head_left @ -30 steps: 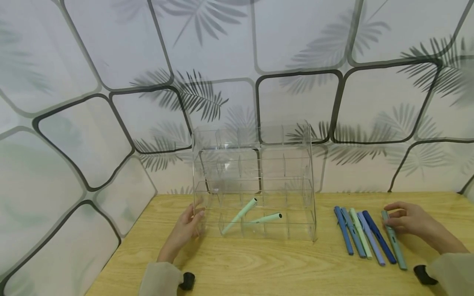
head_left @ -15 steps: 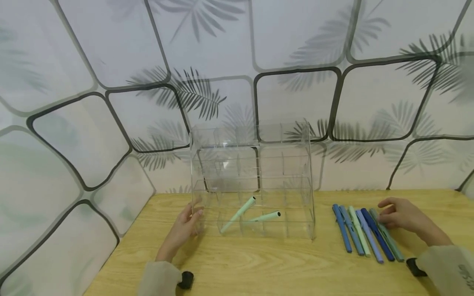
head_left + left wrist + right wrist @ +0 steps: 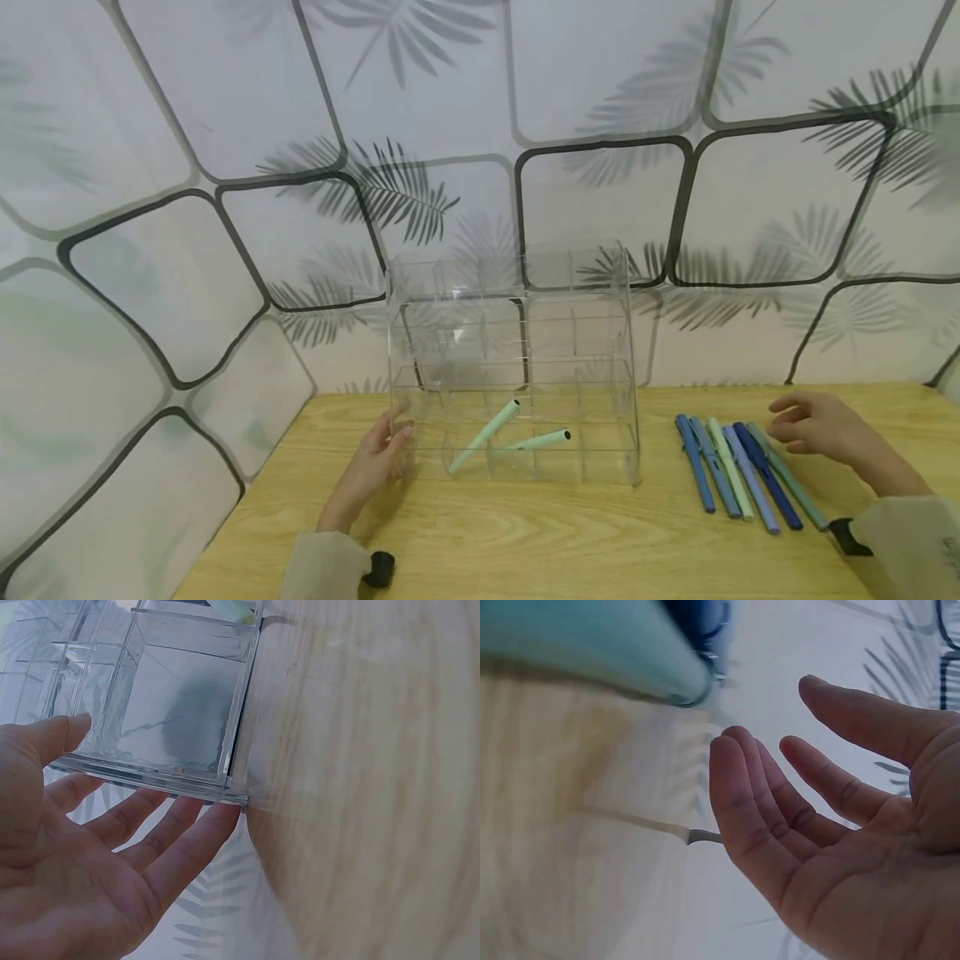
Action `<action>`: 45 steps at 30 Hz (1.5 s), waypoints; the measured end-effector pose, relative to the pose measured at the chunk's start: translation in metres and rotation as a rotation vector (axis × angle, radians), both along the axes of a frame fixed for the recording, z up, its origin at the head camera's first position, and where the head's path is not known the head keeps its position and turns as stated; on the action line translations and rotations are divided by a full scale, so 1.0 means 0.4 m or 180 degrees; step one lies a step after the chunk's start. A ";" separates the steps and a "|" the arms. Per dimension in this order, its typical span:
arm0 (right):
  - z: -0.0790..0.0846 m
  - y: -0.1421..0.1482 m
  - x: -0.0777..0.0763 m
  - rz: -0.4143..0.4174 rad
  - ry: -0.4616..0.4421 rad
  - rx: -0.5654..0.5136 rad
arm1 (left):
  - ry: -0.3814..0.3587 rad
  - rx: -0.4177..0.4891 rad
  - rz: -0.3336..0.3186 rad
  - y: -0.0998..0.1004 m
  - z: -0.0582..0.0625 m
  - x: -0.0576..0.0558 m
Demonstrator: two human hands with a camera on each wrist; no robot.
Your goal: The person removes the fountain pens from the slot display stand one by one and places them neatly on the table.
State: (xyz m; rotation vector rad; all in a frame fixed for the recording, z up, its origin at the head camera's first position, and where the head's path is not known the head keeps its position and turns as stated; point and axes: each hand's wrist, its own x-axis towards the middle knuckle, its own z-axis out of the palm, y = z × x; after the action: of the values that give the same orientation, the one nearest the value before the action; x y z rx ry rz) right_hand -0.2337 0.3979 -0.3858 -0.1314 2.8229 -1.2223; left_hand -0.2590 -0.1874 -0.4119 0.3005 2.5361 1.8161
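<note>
A clear acrylic tiered organizer (image 3: 555, 375) stands on the table. My left hand (image 3: 369, 462) holds its left side panel, with fingertips against the outer face and the thumb over the front edge. Two mint pens, a steep one (image 3: 483, 437) and a flatter one (image 3: 542, 441), lean in the lowest row. To the right, a grey-green pen (image 3: 791, 479) ends a row with a dark blue pen (image 3: 772, 483), a lavender pen (image 3: 750, 479), a mint pen (image 3: 731, 471) and two bluish pens. My right hand (image 3: 825, 433) hovers beside the grey-green pen, fingers loosely bent, holding nothing.
A wood-grain table (image 3: 525, 542) spreads out in front. Behind it and along the left stands a backdrop (image 3: 600, 200) printed with leaves and rounded frames. Each wrist carries a small black band piece, such as the left one (image 3: 380, 570).
My right hand has slid the grey-green pen left against the dark blue one, then released it and moved slightly away. The left hand stays on the organizer.
</note>
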 end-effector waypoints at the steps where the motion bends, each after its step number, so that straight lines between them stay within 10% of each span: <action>1: 0.007 0.000 0.002 -0.0005 0.0020 0.0008 | 0.0004 0.0000 -0.0002 0.000 -0.001 0.000; 45: 0.140 -0.212 0.015 0.1122 0.0416 -0.1059 | -0.0046 0.0104 0.0017 0.001 -0.004 -0.006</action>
State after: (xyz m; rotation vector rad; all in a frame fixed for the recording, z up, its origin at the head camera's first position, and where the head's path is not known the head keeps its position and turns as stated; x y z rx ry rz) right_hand -0.2275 0.3131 -0.3298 -0.7138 2.5136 -1.6212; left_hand -0.2614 -0.1869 -0.4133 0.2804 2.5024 1.8564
